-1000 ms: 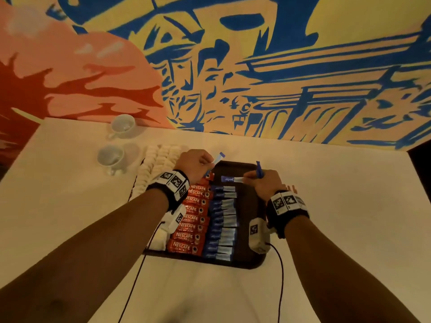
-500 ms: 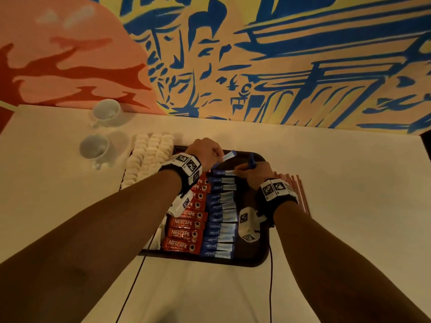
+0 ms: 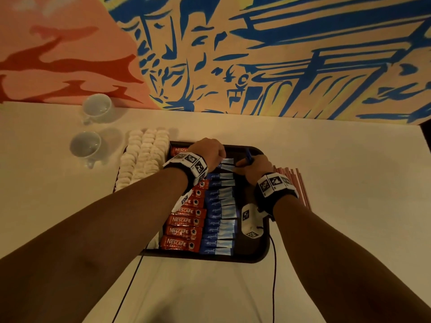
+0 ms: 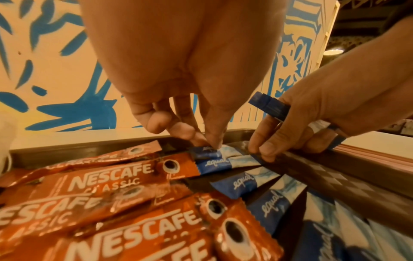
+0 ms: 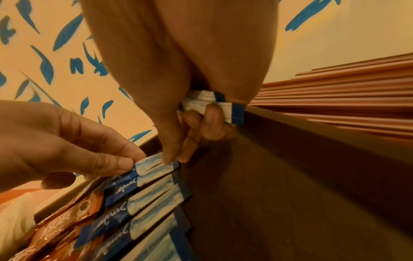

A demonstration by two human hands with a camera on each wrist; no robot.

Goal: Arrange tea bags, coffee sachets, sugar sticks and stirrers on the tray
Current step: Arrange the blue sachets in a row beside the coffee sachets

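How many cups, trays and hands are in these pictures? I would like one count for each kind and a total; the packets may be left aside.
Cups: 2
Tray: 1
Hands: 2; the left hand pinches a stick, the right hand grips spare sticks
Total: 5

I'm seeing the head camera looking steeply down from above at the tray [image 3: 261, 257]. Both wrist cameras are sitting close and low over it, facing the mural wall [image 4: 55, 70]. All three are sharing the far sugar sticks [image 5: 143, 169].
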